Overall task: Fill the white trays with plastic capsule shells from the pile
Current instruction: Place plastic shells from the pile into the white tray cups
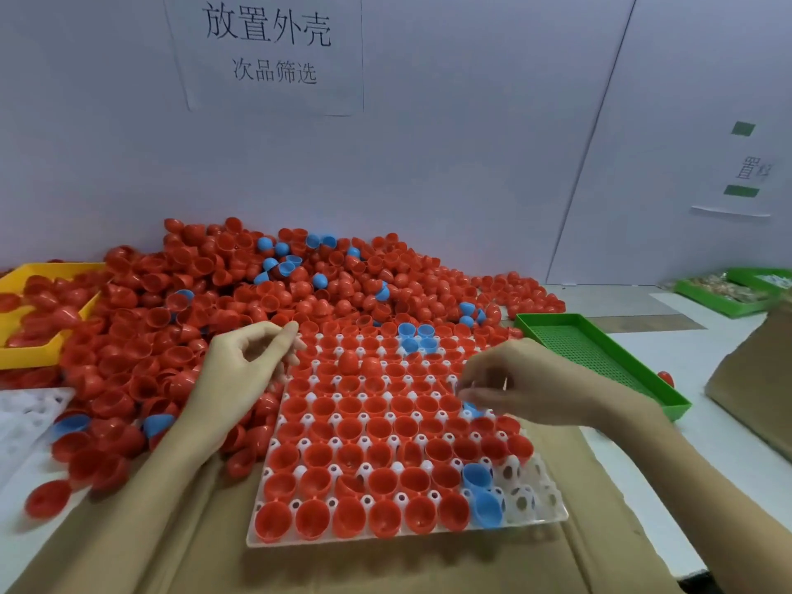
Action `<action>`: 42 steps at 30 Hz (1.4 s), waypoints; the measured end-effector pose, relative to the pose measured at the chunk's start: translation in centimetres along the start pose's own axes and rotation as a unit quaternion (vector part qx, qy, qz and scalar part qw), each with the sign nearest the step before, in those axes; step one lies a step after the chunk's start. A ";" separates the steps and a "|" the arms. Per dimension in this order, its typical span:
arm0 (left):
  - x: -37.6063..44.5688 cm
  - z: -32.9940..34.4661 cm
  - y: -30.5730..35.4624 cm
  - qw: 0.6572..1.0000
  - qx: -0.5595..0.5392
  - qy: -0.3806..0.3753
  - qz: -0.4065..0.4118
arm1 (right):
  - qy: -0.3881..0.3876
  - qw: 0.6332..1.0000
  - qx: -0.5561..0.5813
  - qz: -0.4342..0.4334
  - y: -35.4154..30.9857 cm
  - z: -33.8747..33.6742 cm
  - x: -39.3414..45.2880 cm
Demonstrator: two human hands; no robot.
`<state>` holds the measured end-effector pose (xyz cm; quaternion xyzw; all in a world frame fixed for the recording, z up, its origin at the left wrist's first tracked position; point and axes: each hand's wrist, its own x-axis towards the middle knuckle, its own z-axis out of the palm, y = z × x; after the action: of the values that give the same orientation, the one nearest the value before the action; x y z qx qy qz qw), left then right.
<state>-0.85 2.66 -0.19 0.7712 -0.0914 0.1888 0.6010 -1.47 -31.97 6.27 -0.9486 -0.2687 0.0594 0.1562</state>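
Small factory or assembly workstation, a sorting post. Printed white paper sign with black Chinese characters (274,45) taped to the plain pale wall above the bench; a second paper label with green tape strips (743,173) on the partition to the right, its text too blurred to read. Bulk heap of red and blue plastic capsule half-shells (257,289) dumped on the bench. Gridded white plastic tray (531,499) sits on flattened brown cardboard (205,546). Yellow plastic bin (25,353) left, green perforated plastic trays (600,358) right.
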 end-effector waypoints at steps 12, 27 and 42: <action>0.3 -0.8 -1.2 0.838 0.465 0.177 0.224 | 0.208 0.971 -0.084 0.081 3.9 1.8 21.8; -0.1 0.3 -0.9 0.890 0.355 0.096 0.269 | 0.278 0.902 0.325 0.062 1.9 3.3 14.4; -2.0 4.0 1.1 0.990 -0.075 -0.120 -0.006 | 0.134 0.904 0.406 -0.023 -5.4 7.1 4.5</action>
<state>-2.42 -1.61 -0.81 0.7415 -0.1723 0.0834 0.6431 -1.75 -23.34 1.22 -0.7958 -0.2192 0.0317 0.5636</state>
